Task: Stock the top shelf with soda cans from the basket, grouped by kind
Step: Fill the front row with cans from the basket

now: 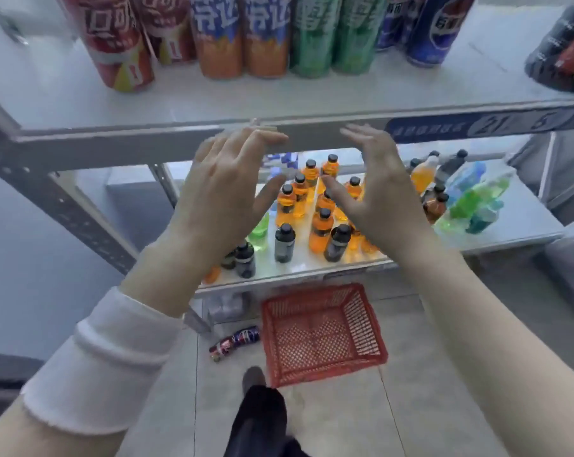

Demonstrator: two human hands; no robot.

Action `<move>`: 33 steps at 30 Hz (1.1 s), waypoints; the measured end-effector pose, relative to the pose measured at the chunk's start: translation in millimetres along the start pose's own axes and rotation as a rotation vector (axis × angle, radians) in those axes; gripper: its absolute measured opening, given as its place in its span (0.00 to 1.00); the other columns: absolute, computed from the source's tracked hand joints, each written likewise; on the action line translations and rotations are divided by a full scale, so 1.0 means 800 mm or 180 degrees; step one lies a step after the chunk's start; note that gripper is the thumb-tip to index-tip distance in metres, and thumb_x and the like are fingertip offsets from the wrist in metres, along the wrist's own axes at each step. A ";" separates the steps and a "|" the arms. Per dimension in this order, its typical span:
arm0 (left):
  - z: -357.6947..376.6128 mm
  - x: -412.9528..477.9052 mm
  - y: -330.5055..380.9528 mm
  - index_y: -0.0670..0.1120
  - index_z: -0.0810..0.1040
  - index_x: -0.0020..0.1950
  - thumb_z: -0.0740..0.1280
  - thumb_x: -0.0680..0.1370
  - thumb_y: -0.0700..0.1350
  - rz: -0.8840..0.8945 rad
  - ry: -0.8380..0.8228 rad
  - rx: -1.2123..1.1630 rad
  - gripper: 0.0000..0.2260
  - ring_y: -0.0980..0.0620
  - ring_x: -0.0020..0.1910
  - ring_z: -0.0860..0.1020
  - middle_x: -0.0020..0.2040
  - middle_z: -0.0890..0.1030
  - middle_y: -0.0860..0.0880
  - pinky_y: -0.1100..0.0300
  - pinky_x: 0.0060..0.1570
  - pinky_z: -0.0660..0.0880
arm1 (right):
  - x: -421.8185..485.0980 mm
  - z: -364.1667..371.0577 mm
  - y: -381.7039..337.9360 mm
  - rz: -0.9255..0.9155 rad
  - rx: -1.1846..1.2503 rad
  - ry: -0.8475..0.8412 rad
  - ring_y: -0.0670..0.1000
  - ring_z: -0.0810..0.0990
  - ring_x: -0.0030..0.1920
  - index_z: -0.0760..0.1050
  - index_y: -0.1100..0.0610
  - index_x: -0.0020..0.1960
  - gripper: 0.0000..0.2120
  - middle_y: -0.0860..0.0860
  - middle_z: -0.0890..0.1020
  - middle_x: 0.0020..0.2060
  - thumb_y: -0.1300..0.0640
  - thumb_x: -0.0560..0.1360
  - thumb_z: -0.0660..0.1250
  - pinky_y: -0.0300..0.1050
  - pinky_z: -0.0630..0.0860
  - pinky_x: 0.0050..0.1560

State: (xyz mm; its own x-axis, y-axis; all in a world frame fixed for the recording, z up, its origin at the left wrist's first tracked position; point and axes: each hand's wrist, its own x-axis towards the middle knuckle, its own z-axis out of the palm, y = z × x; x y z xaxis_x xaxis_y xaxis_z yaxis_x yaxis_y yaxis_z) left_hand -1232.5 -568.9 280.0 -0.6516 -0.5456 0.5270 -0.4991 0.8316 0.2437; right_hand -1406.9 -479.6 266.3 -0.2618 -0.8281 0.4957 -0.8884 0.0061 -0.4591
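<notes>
On the top shelf [180, 103] cans stand in groups: red cans [114, 44] at left, then orange cans [242, 41], green cans [335, 37], blue cans [427, 31], and a dark can [559, 57] at far right. My left hand [226, 192] and my right hand [374, 189] hover just below the shelf's front edge, palms facing each other, fingers spread, holding nothing. The red basket [318, 334] sits on the floor below and looks empty. Two cans [236, 343] lie on the floor to the left of the basket.
The lower shelf [510, 225] carries several small bottles, orange, black, green and blue. A grey slotted upright [64, 206] slants at left. My dark trouser leg and shoe [256, 400] stand on the tiled floor near the basket.
</notes>
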 end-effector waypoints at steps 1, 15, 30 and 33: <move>0.000 -0.017 -0.001 0.43 0.73 0.61 0.59 0.76 0.50 -0.0026 -0.0067 0.0029 0.18 0.43 0.65 0.72 0.61 0.77 0.44 0.55 0.63 0.61 | -0.017 0.006 -0.004 0.0050 0.0028 -0.0110 0.57 0.68 0.68 0.68 0.65 0.66 0.26 0.60 0.72 0.63 0.51 0.74 0.65 0.44 0.62 0.68; -0.030 -0.159 -0.054 0.43 0.74 0.62 0.59 0.75 0.51 -0.0412 -0.0455 -0.0096 0.19 0.45 0.62 0.74 0.59 0.78 0.45 0.52 0.61 0.66 | -0.157 0.092 -0.089 0.0517 0.0273 -0.0596 0.53 0.67 0.68 0.68 0.62 0.66 0.24 0.56 0.72 0.64 0.52 0.74 0.65 0.41 0.62 0.68; 0.044 -0.357 -0.153 0.45 0.73 0.63 0.68 0.75 0.44 -0.1420 -0.1457 -0.0495 0.17 0.47 0.66 0.72 0.61 0.78 0.47 0.57 0.64 0.62 | -0.287 0.272 -0.108 0.1230 0.0327 -0.1829 0.54 0.65 0.71 0.70 0.61 0.66 0.23 0.55 0.73 0.65 0.56 0.73 0.69 0.51 0.64 0.70; 0.100 -0.395 -0.169 0.45 0.73 0.64 0.67 0.76 0.44 -0.1706 -0.1637 -0.0462 0.17 0.49 0.66 0.72 0.61 0.77 0.48 0.60 0.64 0.59 | -0.308 0.331 -0.075 0.1419 0.0463 -0.2037 0.51 0.69 0.68 0.70 0.60 0.65 0.22 0.53 0.74 0.63 0.57 0.73 0.69 0.40 0.62 0.68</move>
State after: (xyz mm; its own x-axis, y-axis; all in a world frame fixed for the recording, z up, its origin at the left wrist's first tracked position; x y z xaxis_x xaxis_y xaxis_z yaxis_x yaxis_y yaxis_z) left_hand -1005.0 -516.9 15.2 -0.5431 -0.8293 -0.1315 -0.7656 0.4247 0.4832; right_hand -1189.5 -424.4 -23.6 -0.2745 -0.9265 -0.2574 -0.6811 0.3763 -0.6281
